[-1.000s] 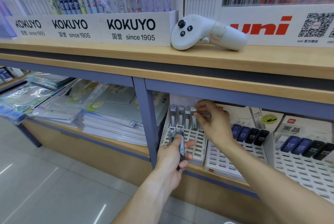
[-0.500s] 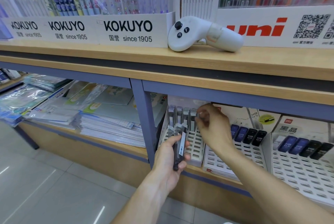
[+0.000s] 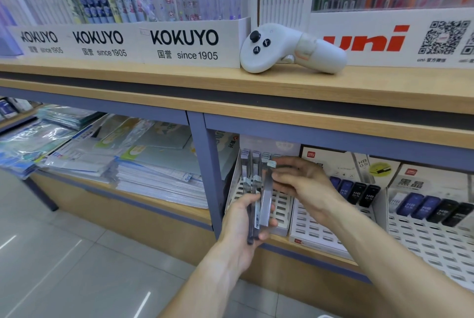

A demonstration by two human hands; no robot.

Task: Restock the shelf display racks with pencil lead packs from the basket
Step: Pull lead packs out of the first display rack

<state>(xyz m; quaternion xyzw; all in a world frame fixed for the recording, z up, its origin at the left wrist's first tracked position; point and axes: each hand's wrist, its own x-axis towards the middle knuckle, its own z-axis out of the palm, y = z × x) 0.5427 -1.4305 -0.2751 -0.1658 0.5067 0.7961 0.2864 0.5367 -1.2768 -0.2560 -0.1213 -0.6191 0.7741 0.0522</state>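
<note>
My left hand [image 3: 242,222] grips a small stack of grey pencil lead packs [image 3: 257,211] upright in front of the leftmost white slotted display rack [image 3: 280,211] on the lower shelf. My right hand [image 3: 301,181] pinches the top of the nearest pack [image 3: 266,189] in that stack. Several grey packs [image 3: 252,163] stand in the rack's back row. The basket is out of view.
Two more white racks [image 3: 315,230] to the right hold blue and black lead packs [image 3: 356,193]. A blue shelf post [image 3: 202,163] stands just left of the rack. Stacked plastic folders [image 3: 143,163] fill the left bay. A white controller [image 3: 289,48] lies on the wooden top shelf.
My right hand came back from the rack's back row to the stack and took hold of a pack's top. My left hand raised the stack slightly toward the rack.
</note>
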